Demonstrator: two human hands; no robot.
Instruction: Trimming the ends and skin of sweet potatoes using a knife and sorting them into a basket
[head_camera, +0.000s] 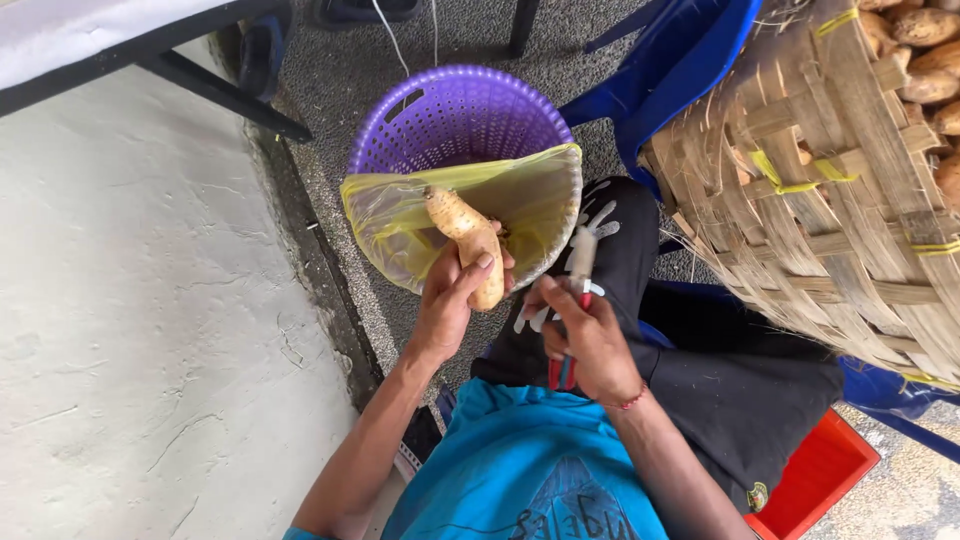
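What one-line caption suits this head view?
Left hand holds a pale root over a bag-lined purple basket; right hand grips a red-handled tool.

I see no printed labels, signs or screens here, only containers. A yellow see-through plastic bag (520, 205) hangs over the near rim of a round purple perforated basket (455, 115), which stands on the gravel floor straight ahead of me; the bag's mouth gapes open towards me and covers the basket's near half. At the right edge a big woven bamboo basket (830, 190) leans in, tan slats bound with yellow strapping, with brown tubers heaped at its top right corner. Down at the bottom right a corner of a red plastic crate (815, 475) shows on the floor.
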